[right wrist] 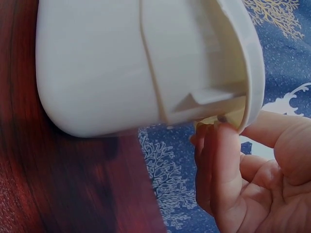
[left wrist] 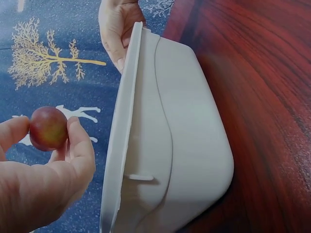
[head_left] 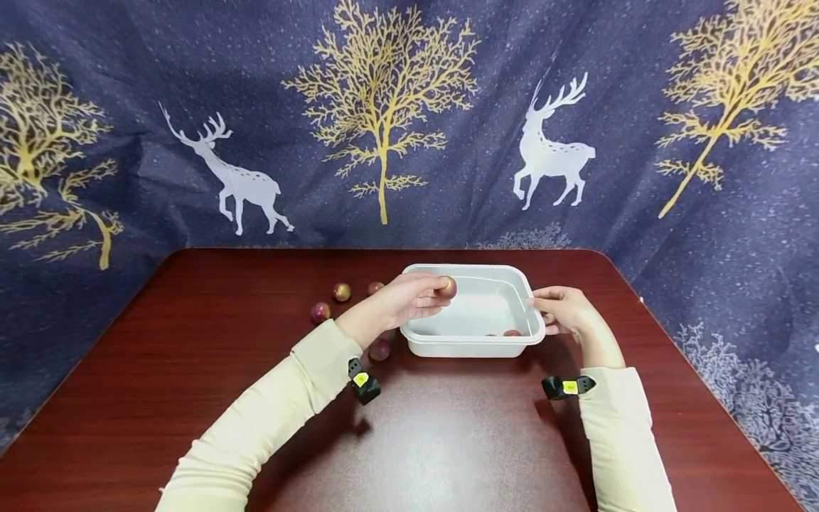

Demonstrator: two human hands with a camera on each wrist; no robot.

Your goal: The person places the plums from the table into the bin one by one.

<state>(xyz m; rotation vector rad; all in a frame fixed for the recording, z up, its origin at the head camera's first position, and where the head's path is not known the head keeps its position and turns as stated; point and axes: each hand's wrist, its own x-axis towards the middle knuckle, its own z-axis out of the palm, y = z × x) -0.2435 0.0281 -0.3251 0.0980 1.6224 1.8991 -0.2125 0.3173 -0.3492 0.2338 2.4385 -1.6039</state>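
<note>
A reddish-purple plum with a yellowish patch is pinched between the thumb and fingers of my left hand. In the head view this plum is over the left part of a white plastic basin. My right hand grips the basin's right rim, thumb on top and fingers curled beneath the lip, as the right wrist view shows. Inside the basin, near its front wall, plums show partly; the wall hides the rest.
Left of the basin, several plums lie loose on the dark red wooden table: a yellowish one, a darker one, one behind the left wrist and one beneath it. A blue cloth with deer and trees hangs behind.
</note>
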